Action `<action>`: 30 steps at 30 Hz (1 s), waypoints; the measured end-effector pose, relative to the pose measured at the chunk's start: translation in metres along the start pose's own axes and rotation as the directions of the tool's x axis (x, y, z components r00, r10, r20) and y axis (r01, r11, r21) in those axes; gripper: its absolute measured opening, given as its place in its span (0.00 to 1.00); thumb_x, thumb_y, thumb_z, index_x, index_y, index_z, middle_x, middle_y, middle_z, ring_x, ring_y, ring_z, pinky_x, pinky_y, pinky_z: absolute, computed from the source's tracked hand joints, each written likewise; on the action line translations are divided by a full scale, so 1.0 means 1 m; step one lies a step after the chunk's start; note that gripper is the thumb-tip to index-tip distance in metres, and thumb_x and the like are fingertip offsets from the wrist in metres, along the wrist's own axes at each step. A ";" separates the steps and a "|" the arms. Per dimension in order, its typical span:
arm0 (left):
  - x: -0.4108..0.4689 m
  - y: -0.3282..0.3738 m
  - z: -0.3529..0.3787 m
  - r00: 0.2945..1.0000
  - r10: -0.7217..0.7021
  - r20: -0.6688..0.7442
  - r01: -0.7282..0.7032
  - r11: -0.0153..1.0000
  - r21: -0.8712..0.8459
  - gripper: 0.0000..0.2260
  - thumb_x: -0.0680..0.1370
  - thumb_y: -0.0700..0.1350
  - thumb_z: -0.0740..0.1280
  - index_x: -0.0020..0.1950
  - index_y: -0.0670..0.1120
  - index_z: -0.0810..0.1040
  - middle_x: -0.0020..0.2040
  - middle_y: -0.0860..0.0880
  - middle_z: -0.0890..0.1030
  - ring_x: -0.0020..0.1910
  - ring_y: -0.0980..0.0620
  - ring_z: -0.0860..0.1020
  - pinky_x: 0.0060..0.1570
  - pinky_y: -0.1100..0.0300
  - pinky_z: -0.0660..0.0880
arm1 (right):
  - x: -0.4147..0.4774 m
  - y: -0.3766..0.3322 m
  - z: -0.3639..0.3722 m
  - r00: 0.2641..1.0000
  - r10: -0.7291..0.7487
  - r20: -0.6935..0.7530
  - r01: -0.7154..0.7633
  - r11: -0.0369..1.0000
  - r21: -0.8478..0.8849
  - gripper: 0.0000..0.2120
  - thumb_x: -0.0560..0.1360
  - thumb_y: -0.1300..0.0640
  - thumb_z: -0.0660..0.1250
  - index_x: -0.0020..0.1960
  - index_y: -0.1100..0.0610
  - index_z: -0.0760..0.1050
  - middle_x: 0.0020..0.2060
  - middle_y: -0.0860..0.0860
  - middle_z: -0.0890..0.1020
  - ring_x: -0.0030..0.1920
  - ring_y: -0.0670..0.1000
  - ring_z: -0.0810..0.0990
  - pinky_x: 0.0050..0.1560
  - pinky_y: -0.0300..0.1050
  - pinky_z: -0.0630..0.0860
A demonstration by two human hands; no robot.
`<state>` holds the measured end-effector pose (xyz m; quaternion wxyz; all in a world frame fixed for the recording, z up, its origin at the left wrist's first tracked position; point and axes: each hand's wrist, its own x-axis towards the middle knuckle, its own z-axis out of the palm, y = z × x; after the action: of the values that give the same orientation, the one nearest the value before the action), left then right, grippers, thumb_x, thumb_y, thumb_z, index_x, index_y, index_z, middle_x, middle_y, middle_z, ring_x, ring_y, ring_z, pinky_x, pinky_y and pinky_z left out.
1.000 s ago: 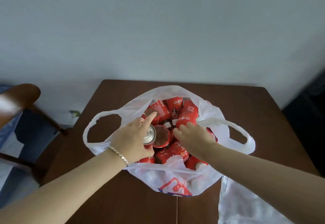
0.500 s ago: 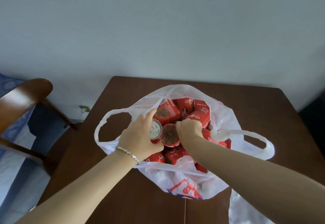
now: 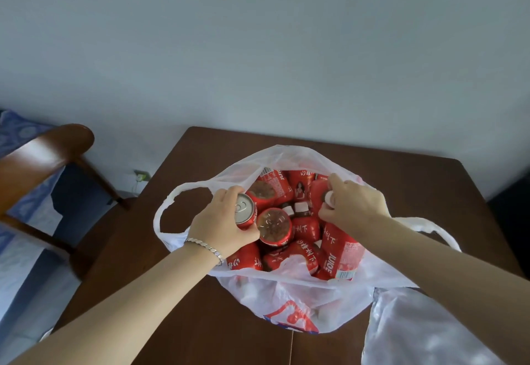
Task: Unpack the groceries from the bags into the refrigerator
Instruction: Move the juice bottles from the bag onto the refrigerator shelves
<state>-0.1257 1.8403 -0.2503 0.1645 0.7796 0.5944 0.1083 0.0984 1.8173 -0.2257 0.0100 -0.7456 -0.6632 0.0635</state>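
Drinks are being picked from the bag (image 3: 289,304) on the table (image 3: 401,186). The left hand (image 3: 222,222) grips a can (image 3: 245,212) and the right hand (image 3: 354,205) pinches a bottle (image 3: 329,199) at its cap. Next, both probably need lifting straight up, clear of the plastic

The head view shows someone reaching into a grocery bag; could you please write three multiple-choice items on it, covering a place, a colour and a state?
1. Where does the white bag sit? A on a chair; B on the brown table; C on the floor.
2. What colour are the bottle labels? A red; B green; C yellow.
3. What is the left hand doing? A lying flat; B gripping a can; C pulling a handle.
Answers: B, the bag stands on the tabletop; A, red wrappers fill the bag; B, its fingers curl round the can.
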 end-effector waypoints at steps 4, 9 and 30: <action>0.003 0.002 0.001 0.999 -0.032 -0.003 0.032 0.999 0.001 0.32 0.70 0.55 0.71 0.69 0.51 0.61 0.62 0.50 0.71 0.58 0.49 0.75 0.49 0.58 0.77 | -0.015 0.001 -0.015 1.000 0.000 0.003 -0.001 0.998 0.065 0.14 0.74 0.44 0.62 0.50 0.52 0.63 0.40 0.46 0.75 0.39 0.50 0.72 0.37 0.41 0.66; 0.009 -0.003 0.001 0.999 -0.027 0.034 0.028 0.999 -0.034 0.32 0.69 0.56 0.71 0.68 0.51 0.62 0.61 0.50 0.71 0.58 0.50 0.76 0.49 0.57 0.78 | -0.032 -0.010 -0.040 1.000 0.028 -0.008 -0.027 0.998 0.057 0.21 0.72 0.35 0.63 0.51 0.52 0.65 0.45 0.46 0.78 0.44 0.51 0.77 0.41 0.43 0.68; -0.086 0.175 -0.059 0.512 0.841 0.175 -0.748 0.537 -0.391 0.19 0.63 0.60 0.72 0.49 0.57 0.70 0.42 0.56 0.79 0.42 0.54 0.79 0.44 0.56 0.77 | -0.299 -0.024 -0.133 0.616 0.716 -0.329 -0.731 0.675 0.100 0.17 0.74 0.37 0.58 0.53 0.49 0.68 0.38 0.48 0.77 0.39 0.53 0.78 0.41 0.45 0.75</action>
<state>-0.0138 1.7235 -0.1263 0.2992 0.9414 0.1070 0.1130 0.0558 1.5331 -0.0671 0.0817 -0.9483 -0.2953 -0.0825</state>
